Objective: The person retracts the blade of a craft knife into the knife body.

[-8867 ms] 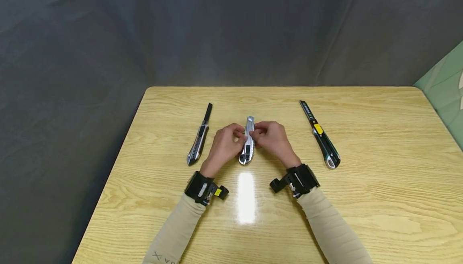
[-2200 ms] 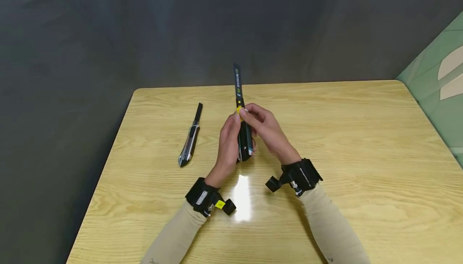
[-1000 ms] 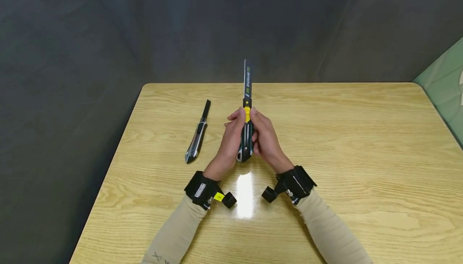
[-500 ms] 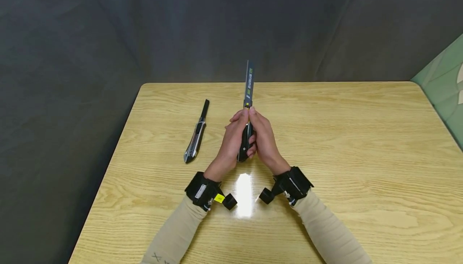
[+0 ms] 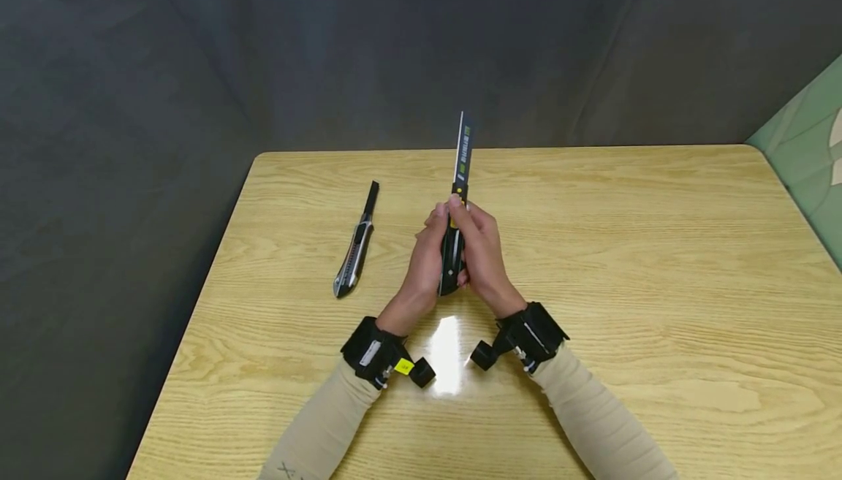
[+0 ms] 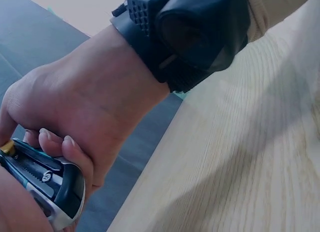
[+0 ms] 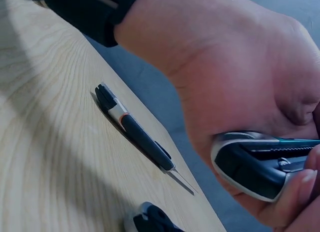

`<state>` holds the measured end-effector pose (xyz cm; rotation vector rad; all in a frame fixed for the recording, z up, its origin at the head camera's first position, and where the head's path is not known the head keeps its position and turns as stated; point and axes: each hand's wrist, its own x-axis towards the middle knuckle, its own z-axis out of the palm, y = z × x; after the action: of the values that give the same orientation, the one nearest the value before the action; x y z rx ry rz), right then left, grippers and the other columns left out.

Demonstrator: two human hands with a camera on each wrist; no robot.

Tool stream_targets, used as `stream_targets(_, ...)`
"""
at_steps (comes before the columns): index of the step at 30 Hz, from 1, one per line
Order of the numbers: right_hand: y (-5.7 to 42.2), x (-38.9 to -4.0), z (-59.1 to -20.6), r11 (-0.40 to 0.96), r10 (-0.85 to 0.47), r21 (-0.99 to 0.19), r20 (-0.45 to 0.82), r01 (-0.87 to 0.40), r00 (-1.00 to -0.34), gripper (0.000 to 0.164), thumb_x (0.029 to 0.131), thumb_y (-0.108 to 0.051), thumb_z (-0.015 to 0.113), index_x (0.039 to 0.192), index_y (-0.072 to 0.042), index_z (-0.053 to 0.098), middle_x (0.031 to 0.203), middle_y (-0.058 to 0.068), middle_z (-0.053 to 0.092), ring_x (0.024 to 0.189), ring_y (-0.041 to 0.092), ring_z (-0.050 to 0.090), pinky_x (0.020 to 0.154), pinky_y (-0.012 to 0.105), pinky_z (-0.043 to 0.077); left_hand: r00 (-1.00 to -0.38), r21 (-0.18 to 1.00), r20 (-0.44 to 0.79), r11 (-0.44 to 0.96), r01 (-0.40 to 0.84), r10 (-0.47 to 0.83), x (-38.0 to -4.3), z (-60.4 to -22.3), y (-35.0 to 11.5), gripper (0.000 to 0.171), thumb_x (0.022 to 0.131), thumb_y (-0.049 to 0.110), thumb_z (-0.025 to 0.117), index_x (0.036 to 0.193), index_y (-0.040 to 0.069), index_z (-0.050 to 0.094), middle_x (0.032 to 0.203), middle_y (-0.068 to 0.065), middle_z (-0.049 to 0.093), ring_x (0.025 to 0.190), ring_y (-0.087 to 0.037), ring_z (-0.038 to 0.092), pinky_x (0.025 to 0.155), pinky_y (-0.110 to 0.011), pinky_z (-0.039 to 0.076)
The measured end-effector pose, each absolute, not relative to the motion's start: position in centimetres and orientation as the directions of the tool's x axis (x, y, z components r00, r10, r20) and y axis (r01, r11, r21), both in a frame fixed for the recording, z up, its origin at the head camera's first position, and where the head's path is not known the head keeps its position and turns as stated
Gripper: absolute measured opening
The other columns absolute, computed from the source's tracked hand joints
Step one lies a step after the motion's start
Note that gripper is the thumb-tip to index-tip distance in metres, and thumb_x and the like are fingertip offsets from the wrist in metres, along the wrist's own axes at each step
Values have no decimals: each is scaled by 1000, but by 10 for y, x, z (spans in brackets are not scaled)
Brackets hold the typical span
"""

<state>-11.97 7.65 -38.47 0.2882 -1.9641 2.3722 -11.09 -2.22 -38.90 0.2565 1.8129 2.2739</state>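
Note:
Both hands hold a black-and-teal utility knife (image 5: 452, 257) over the middle of the table, its long dark printed blade (image 5: 463, 151) pointing away from me. My left hand (image 5: 424, 261) grips the handle from the left, thumb along its side. From the right, my right hand (image 5: 483, 253) wraps it, with the thumb on the yellow slider (image 6: 7, 148). The handle's butt end (image 7: 255, 167) shows in the right wrist view, with right-hand fingertips (image 7: 295, 192) curled against it. Fingers behind the handle are partly hidden in the head view.
A silver-and-black utility knife (image 5: 353, 259) lies left of the hands on the wooden table (image 5: 625, 261). The rounded end of another dark object (image 7: 150, 219) shows at the right wrist view's bottom edge. Dark cloth (image 5: 421, 49) hangs behind.
The black-and-teal knife has come from the table's right into both hands. The silver knife held earlier no longer shows in the head view. Lately the blade tips rightward and the right thumb shifts onto the slider.

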Motion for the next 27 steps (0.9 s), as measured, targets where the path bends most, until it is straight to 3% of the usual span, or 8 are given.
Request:
stream_targets(5, 77, -110, -368, -129, -64, -976, 185, -175, -981, 41, 102, -28, 39, 97, 7, 61, 86, 4, 64, 79, 24, 58, 51, 24, 45, -961, 972, -11, -221, -75, 277, -110, -389, -20, 53, 98, 59, 23, 95, 14, 51, 64, -1, 52, 47, -26, 47, 39, -30, 46)
stream_targets(12, 74, -110, -362, -146, -69, -972, 199, -187, -978, 36, 101, -22, 41, 95, 10, 59, 83, 5, 64, 80, 24, 57, 69, 26, 47, -964, 964, -8, -256, -78, 264, -109, -388, -21, 51, 98, 59, 23, 96, 17, 51, 61, 2, 53, 44, -21, 47, 38, -29, 46)
stream_targets(27, 73, -111, -365, -155, -83, -972, 190, -175, -978, 34, 101, -22, 41, 97, 7, 58, 85, 6, 63, 81, 25, 56, 73, 27, 47, -964, 963, -40, -246, -107, 261, -110, -390, -23, 54, 96, 62, 24, 95, 15, 51, 62, 0, 54, 44, -22, 50, 37, -28, 48)
